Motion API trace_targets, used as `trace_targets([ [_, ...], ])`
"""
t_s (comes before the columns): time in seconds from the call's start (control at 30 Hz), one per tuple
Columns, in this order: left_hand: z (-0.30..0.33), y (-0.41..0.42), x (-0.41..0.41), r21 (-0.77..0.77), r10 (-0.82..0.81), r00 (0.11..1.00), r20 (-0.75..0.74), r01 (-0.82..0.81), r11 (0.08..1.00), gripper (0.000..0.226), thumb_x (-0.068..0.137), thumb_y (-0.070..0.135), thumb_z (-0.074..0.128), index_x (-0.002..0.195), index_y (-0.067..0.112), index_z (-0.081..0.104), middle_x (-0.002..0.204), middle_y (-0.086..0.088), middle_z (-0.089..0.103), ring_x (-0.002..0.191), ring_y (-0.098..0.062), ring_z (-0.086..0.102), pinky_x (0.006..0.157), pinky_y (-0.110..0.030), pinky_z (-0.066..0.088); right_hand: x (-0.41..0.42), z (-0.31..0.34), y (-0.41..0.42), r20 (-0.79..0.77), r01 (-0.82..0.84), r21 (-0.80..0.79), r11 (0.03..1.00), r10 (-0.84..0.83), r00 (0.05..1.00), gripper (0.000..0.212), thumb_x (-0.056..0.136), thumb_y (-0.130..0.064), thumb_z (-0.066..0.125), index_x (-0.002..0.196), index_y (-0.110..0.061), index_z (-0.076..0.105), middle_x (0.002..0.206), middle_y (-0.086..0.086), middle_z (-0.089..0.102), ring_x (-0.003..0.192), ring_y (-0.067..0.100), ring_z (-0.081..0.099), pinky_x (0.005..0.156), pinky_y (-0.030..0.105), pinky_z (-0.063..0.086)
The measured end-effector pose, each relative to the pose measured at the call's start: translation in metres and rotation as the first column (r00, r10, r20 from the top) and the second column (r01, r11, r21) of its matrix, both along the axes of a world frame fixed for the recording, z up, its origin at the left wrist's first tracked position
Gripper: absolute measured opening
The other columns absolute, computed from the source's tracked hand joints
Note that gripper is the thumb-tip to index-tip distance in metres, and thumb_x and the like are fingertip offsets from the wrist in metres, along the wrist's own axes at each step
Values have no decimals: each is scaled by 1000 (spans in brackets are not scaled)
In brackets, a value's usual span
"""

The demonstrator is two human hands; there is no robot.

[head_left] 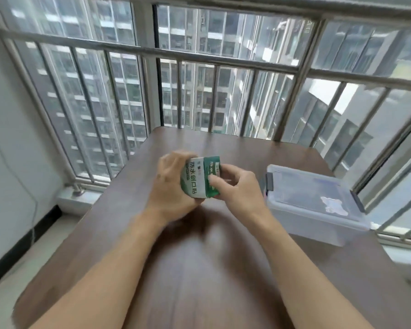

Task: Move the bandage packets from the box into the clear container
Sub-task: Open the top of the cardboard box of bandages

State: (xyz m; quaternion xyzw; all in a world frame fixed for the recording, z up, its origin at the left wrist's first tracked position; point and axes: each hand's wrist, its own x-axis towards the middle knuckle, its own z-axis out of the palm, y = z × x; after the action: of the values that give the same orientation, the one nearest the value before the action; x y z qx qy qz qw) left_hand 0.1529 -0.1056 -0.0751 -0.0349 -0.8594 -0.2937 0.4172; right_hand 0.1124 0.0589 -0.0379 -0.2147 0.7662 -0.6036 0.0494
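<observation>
Green and white, the box [199, 178] sat clasped in both hands above the brown surface [199, 269]. The left hand [170, 186] wrapped its fingers round one side; the right hand [235, 186] pinched the end flap, thumb pressed on it. No packets showed outside the box, so the task looked barely begun. The clear container [316, 205] stood near on the right, its lid apparently on, which would have to come off. Window bars [199, 58] rose behind.

High-rise flat balcony: railing [223, 60], tower blocks [199, 96] outside.
</observation>
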Motion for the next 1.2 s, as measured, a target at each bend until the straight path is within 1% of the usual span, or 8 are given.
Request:
trace_targets([
  [0.23, -3, 5, -2, -67, 13, 999, 37, -11, 998, 59, 63, 24, 82, 117, 11, 62, 123, -4, 59, 115, -31, 52, 105, -11, 26, 6, -10, 1, -120, 19, 15, 1000, -18, 993, 30, 79, -9, 77, 103, -26, 74, 92, -14, 77, 81, -5, 71, 72, 12, 53],
  [0.43, -5, 12, -1, -89, -7, 997, 81, 15, 996, 66, 62, 30, 81, 123, 18, 60, 124, -1, 56, 118, -31, 49, 107, -13, 26, 17, -12, 1, -336, 168, 102, 980, -125, 933, 40, 69, -23, 80, 104, -32, 62, 92, -18, 68, 82, -11, 64, 76, 9, 51],
  [0.53, -5, 14, 0, -103, -33, 993, 110, 44, 994, 63, 65, 38, 74, 122, 17, 62, 125, -2, 57, 118, -30, 49, 107, -17, 29, 18, -15, -2, -434, 248, 151, 957, -162, 886, 67, 65, -37, 74, 126, -14, 59, 104, -5, 69, 93, 6, 65, 85, 24, 54],
  [0.6, -4, 15, -1, -99, -32, 993, 113, 43, 994, 59, 67, 40, 70, 121, 17, 64, 125, -1, 59, 118, -30, 50, 107, -26, 36, 20, -15, -3, -457, 276, 172, 945, -172, 873, 80, 66, -40, 70, 139, -10, 51, 110, 0, 70, 101, 16, 66, 89, 33, 55],
  [0.67, -4, 17, -2, -88, -27, 993, 113, 37, 995, 55, 70, 39, 67, 121, 18, 65, 125, 0, 60, 118, -29, 51, 107, -26, 36, 21, -15, -4, -473, 294, 191, 937, -175, 864, 88, 68, -40, 69, 146, -9, 45, 112, 2, 71, 104, 18, 67, 91, 36, 55],
  [0.83, -2, 18, -1, -68, -22, 993, 116, 30, 997, 53, 71, 41, 63, 119, 19, 66, 123, 1, 61, 117, -28, 52, 106, -10, 26, 23, -10, -4, -492, 310, 209, 927, -174, 853, 86, 70, -33, 70, 148, -7, 43, 106, 3, 74, 97, 22, 69, 91, 39, 54],
  [1.03, 0, 19, -2, -68, -34, 992, 125, 43, 997, 54, 70, 44, 65, 119, 20, 67, 122, 3, 61, 116, -29, 52, 105, -13, 28, 22, -6, -1, -506, 307, 226, 925, -158, 848, 79, 69, -29, 67, 142, -6, 50, 91, 1, 74, 82, 22, 69, 85, 39, 56],
  [1.2, 0, 21, -1, -55, -43, 994, 102, 49, 997, 55, 70, 43, 67, 119, 19, 67, 121, 5, 62, 115, -28, 52, 104, -14, 31, 22, -4, 2, -524, 294, 273, 916, -115, 844, 82, 70, -29, 62, 147, -6, 45, 89, 3, 74, 82, 23, 68, 88, 38, 55],
])
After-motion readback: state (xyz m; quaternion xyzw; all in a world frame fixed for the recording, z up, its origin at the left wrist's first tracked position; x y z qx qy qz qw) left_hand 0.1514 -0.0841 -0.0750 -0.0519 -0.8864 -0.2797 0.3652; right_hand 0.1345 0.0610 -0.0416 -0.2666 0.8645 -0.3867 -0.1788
